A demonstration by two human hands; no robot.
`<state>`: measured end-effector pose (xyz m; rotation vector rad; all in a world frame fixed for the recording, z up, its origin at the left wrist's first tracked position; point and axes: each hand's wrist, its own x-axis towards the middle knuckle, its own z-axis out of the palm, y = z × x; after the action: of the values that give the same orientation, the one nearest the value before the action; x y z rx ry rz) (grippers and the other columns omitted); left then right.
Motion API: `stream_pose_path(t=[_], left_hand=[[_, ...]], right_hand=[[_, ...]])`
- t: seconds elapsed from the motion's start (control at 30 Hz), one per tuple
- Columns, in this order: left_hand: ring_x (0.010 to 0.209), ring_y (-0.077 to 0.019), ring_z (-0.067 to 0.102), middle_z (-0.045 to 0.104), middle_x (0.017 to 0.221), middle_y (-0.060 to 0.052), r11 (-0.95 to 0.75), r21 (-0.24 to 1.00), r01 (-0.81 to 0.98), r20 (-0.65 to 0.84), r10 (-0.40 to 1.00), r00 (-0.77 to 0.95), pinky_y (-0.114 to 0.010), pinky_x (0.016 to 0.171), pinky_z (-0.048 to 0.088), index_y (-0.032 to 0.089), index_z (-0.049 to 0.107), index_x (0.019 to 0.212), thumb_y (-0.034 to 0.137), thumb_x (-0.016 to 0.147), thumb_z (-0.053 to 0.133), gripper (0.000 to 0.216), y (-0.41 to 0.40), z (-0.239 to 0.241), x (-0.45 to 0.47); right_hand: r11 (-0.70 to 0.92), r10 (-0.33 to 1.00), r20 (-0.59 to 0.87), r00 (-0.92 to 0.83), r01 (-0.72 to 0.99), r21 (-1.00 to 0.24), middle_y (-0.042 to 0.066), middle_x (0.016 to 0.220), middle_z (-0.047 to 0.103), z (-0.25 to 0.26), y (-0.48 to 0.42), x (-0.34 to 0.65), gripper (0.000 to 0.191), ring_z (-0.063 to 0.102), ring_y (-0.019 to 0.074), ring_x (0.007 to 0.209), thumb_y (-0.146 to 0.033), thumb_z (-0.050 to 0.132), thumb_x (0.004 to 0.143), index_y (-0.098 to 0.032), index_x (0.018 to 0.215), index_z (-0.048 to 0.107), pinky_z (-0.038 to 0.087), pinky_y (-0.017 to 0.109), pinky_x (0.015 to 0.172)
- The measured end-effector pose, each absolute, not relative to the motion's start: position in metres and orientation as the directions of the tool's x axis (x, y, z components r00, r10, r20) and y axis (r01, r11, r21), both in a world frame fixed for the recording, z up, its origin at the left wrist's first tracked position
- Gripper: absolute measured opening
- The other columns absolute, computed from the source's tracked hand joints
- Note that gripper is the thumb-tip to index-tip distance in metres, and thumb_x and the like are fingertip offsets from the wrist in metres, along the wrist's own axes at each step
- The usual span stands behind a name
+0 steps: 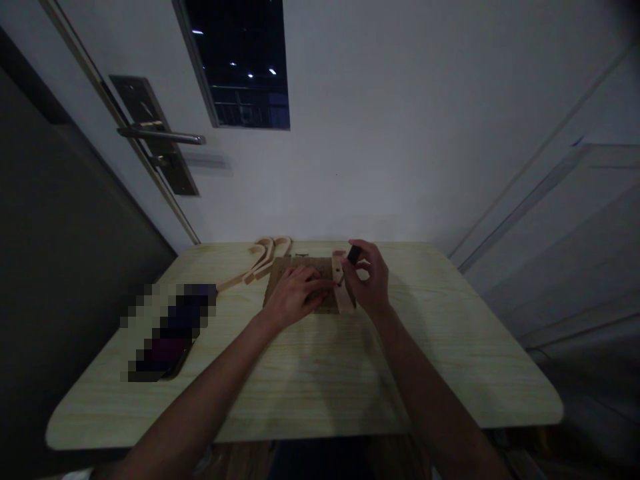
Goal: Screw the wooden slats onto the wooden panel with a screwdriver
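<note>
Nearest, well off to my left, a dark flat object [179,365], mostly masked, lies out of the way on the table [450,360]. Further in, my left hand [293,293] lies loosely spread over the brown board [273,280]; pressing unevenly could let it skid. The pale wooden strip [345,303] sits across the board's right end, my index fingertip against or very near it, so a slip of the tool could jab me. My right hand [374,283] pinches the black-handled tool [354,254] between thumb and fingers, its thin shaft slanting down; that tilt might make the tip wander. Beyond, the hooked wooden pieces [271,249] and small dark bits [301,255] could get knocked if the board shoots back.
</note>
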<state>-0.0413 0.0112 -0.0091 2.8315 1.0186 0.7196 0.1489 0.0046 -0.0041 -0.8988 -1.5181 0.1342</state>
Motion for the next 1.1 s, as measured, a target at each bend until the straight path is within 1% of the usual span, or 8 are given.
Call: stream_pose_path(t=[0.13, 0.27, 0.47, 0.6, 0.73, 0.8, 0.93, 1.1], left_hand=[[0.095, -0.022, 0.056, 0.062, 0.101, -0.004, -0.779, 0.192, 0.596, 0.414, 0.615, 0.671, -0.038, 0.081, 0.04, 0.031, 0.066, 0.116, 0.029, 0.09, 0.056, 0.028, 0.0115, -0.0103, -0.0415], [0.094, -0.0216, 0.056, 0.062, 0.1, -0.004, -0.777, 0.206, 0.595, 0.412, 0.621, 0.667, -0.037, 0.081, 0.041, 0.031, 0.066, 0.116, 0.03, 0.091, 0.055, 0.027, 0.0116, -0.0105, -0.0412], [0.095, -0.0222, 0.055, 0.062, 0.101, -0.004, -0.778, 0.209, 0.593, 0.411, 0.62, 0.668, -0.038, 0.082, 0.041, 0.03, 0.066, 0.116, 0.03, 0.091, 0.056, 0.028, 0.0102, -0.0077, -0.0405], [0.096, -0.0223, 0.055, 0.062, 0.103, -0.004, -0.774, 0.208, 0.598, 0.407, 0.625, 0.666, -0.038, 0.083, 0.041, 0.031, 0.067, 0.115, 0.03, 0.091, 0.056, 0.027, 0.0102, -0.0083, -0.0407], [0.096, -0.0221, 0.056, 0.062, 0.101, -0.004, -0.777, 0.206, 0.595, 0.41, 0.62, 0.669, -0.038, 0.082, 0.041, 0.03, 0.066, 0.116, 0.03, 0.091, 0.055, 0.028, 0.0106, -0.0093, -0.0411], [0.096, -0.0222, 0.055, 0.062, 0.101, -0.005, -0.781, 0.204, 0.59, 0.413, 0.615, 0.671, -0.037, 0.082, 0.041, 0.031, 0.066, 0.117, 0.029, 0.091, 0.055, 0.029, 0.0107, -0.0095, -0.0413], [0.094, -0.0218, 0.055, 0.062, 0.101, -0.005, -0.78, 0.207, 0.59, 0.416, 0.616, 0.669, -0.037, 0.082, 0.041, 0.031, 0.066, 0.117, 0.03, 0.091, 0.055, 0.029, 0.0112, -0.0101, -0.0413], [0.095, -0.0224, 0.055, 0.062, 0.1, -0.005, -0.776, 0.205, 0.596, 0.41, 0.621, 0.668, -0.038, 0.083, 0.041, 0.03, 0.067, 0.114, 0.03, 0.09, 0.055, 0.027, 0.0118, -0.0108, -0.0411]], right_hand=[[0.694, 0.581, 0.812, 0.058, 0.486, -0.531, 0.004, 0.097, 0.057, -0.0025, 0.0035, 0.1486, 0.034, 0.058, 0.0136, 0.079, -0.027, 0.059, 0.086, -0.028, 0.12, 0.054, 0.055, 0.024, 0.057], [0.704, 0.615, 0.787, 0.05, 0.414, -0.577, 0.006, 0.109, 0.061, -0.0018, 0.0014, 0.149, 0.032, 0.063, 0.0145, 0.09, -0.023, 0.048, 0.092, -0.028, 0.123, 0.052, 0.057, 0.024, 0.063], [0.682, 0.587, 0.798, 0.138, 0.446, -0.579, 0.002, 0.095, 0.061, -0.0041, 0.0052, 0.1475, 0.038, 0.059, 0.0108, 0.072, -0.026, 0.063, 0.085, -0.028, 0.122, 0.053, 0.054, 0.02, 0.055], [0.685, 0.596, 0.801, 0.049, 0.49, -0.54, 0.003, 0.097, 0.062, -0.0005, 0.004, 0.1487, 0.029, 0.059, 0.013, 0.08, -0.028, 0.055, 0.09, -0.028, 0.119, 0.056, 0.054, 0.022, 0.057], [0.731, 0.567, 0.823, 0.041, 0.436, -0.525, 0.006, 0.109, 0.064, 0.0023, 0.0018, 0.1513, 0.028, 0.061, 0.017, 0.101, -0.027, 0.041, 0.096, -0.027, 0.119, 0.057, 0.057, 0.031, 0.076], [0.727, 0.6, 0.799, 0.03, 0.395, -0.562, 0.006, 0.104, 0.066, 0.0012, 0.0019, 0.1516, 0.031, 0.064, 0.0165, 0.095, -0.027, 0.038, 0.098, -0.027, 0.124, 0.055, 0.057, 0.034, 0.079], [0.686, 0.615, 0.781, 0.103, 0.417, -0.596, 0.006, 0.108, 0.064, -0.0026, 0.0038, 0.1499, 0.03, 0.064, 0.013, 0.08, -0.032, 0.048, 0.094, -0.028, 0.123, 0.054, 0.057, 0.025, 0.063], [0.668, 0.568, 0.811, 0.14, 0.497, -0.554, 0.002, 0.093, 0.058, -0.0011, 0.0041, 0.1487, 0.028, 0.056, 0.0108, 0.071, -0.029, 0.061, 0.086, -0.028, 0.114, 0.058, 0.051, 0.02, 0.052]])
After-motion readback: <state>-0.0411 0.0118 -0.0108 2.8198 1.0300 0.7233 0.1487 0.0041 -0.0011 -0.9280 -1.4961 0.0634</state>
